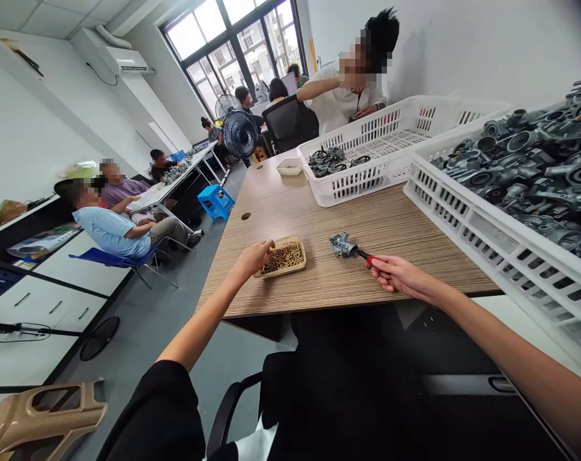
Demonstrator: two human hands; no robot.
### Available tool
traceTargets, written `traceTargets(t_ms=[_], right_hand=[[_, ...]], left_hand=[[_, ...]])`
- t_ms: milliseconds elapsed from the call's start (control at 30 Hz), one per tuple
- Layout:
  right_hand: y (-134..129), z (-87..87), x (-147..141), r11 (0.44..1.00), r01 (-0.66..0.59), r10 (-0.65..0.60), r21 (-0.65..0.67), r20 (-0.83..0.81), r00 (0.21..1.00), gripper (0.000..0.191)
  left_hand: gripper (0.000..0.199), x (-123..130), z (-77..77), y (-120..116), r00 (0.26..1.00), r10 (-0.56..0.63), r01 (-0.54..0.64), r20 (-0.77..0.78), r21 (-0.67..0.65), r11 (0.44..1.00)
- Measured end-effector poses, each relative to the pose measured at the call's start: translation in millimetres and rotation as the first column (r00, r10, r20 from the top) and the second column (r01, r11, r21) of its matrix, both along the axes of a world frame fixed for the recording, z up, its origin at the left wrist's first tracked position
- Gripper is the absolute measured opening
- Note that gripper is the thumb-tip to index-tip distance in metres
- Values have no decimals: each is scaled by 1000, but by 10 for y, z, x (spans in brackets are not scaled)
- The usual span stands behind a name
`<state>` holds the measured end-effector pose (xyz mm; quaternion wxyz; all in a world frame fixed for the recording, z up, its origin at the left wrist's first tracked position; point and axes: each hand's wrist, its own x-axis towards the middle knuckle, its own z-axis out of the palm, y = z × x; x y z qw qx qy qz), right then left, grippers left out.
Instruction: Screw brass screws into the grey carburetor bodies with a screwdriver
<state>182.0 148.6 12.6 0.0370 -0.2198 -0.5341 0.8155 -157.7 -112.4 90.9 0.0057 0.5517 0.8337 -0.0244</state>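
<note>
- Fingers of right hand: closed round the red end of a red-and-black tool.
- Left hand: fingers bunched together at the left end of a small tray; can't tell if anything is pinched.
- Tool: black part runs up-left to a silvery metal fitting; its far end meets the fitting, exact contact too small to make out.
- Fitting: lying on the bench, right of the small tray, not touching it.
- Small tray: pale, holding a heap of brass-coloured pieces.
- Slotted white crate: farther back on the bench, cluster of metal parts in its left end.
- Second crate: at right, piled with metal castings.
- Another pale tray: just beside the slotted white crate's left end.
- Co-worker in white top: beyond the crates, one hand at a small dark item.
- Floor fan and blue stool: past the bench's far left.
</note>
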Motion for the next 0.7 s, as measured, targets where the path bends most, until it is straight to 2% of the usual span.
traceTargets(t_ms=[200, 367, 533, 700], right_hand=[[6, -26, -5, 1000, 1, -1, 2, -11, 1000, 53], [7, -32, -2, 1000, 1, -1, 21, -15, 1000, 48], [-5, -4, 1, 1000, 2, -1, 22, -19, 1000, 49], [-15, 17, 10, 1000, 2, -2, 4, -11, 1000, 49]], left_hand=[[38, 5, 34, 19, 996, -35, 29, -76, -73, 997], [32, 41, 55, 18, 995, -54, 47, -89, -72, 996], [31, 31, 38, 15, 999, -43, 41, -27, -59, 997], [19, -15, 28, -4, 998, -16, 17, 53, -24, 1000]])
